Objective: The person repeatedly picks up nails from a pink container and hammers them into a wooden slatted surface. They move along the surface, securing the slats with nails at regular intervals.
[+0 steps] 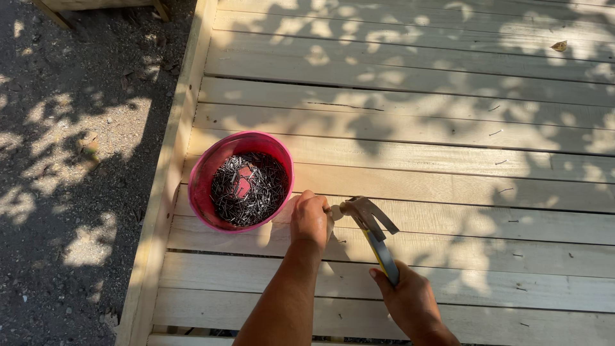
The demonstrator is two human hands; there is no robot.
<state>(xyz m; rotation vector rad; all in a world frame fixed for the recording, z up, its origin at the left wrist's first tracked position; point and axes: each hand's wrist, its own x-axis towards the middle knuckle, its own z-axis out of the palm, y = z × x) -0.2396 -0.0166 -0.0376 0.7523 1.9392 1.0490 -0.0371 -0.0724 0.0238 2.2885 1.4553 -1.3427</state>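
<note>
My right hand (411, 300) grips the handle of a claw hammer (370, 225), whose head rests low over a pale wooden plank. My left hand (310, 218) is closed just left of the hammer head, fingers pinched as if on a nail, but the nail itself is too small to make out. A pink bucket (206, 172) holding many dark nails stands on the planks right beside my left hand.
The deck of light wooden planks (416, 128) runs across the view, with a raised side board (168, 173) along its left edge. Bare gravel ground (70, 179) lies beyond it. A few loose nails (496, 132) and a dry leaf (559, 45) lie on the boards.
</note>
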